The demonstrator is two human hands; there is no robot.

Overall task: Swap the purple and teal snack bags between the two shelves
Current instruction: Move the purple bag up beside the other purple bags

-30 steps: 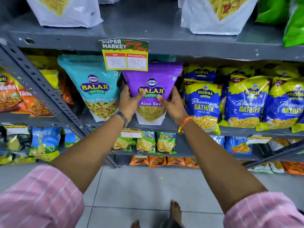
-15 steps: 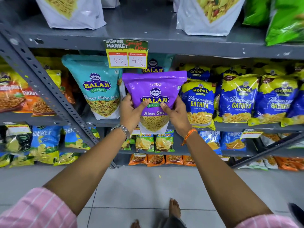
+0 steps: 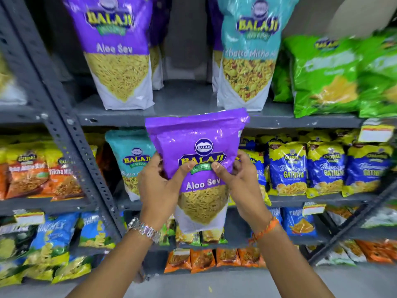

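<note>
We have just lifted the purple Aloo Sev bag (image 3: 199, 160) clear of the middle shelf (image 3: 318, 197), where a second ago it stood at 3 o'clock from the teal bag (image 3: 131, 160); it now hangs in the air before the upper shelf's edge (image 3: 111, 120). Our left hand (image 3: 160, 186) and right hand (image 3: 238, 183) both clasp it by its sides, thumbs pressed on the front. Our view has tilted up, showing the upper shelf with a larger purple bag (image 3: 113, 50) at 11 o'clock and a larger teal bag (image 3: 249, 50) at 1 o'clock, a bare gap between them. We judge the swap's first half begun: this bag likely goes up into that gap.
</note>
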